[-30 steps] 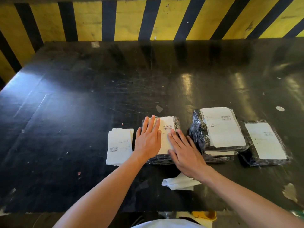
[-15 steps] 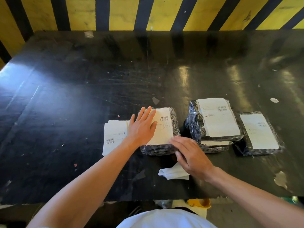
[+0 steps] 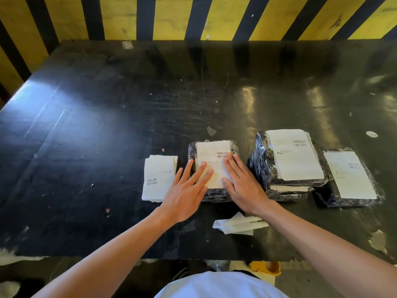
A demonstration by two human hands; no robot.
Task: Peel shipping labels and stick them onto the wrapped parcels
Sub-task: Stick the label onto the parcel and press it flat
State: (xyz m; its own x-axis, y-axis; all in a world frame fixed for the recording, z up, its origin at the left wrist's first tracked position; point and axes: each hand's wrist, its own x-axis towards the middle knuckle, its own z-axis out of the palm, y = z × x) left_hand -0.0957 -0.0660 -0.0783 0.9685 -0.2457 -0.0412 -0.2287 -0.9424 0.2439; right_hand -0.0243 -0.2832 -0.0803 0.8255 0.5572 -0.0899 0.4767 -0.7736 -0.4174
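Both hands are laid flat on the middle parcel point(image 3: 212, 171), which lies on the black table point(image 3: 107, 125) towards its near edge. The left hand point(image 3: 184, 196) has been drawn back towards the near edge since half a second ago: then its palm covered the left part of the label point(image 3: 211, 162), whereas now only its straight, slightly spread fingers point(image 3: 200, 175) reach onto the label's lower left corner. The right hand point(image 3: 245, 188), which was then at the parcel's near right corner with fingers bent, is now placed on the right part of the label, its fingers straight and close together, the tips just below the barcode. Nothing is pinched by either hand (each is simply pressed down).

The stack of labels point(image 3: 158, 178) is seen just left of the parcel, unmoved. To the right, a pile of two labelled parcels point(image 3: 287, 164) is kept where it was, and a further labelled parcel point(image 3: 349, 177) beside it, towards the right edge. The peeled backing paper point(image 3: 238, 225) is left crumpled near the near edge, now uncovered beside the right wrist.
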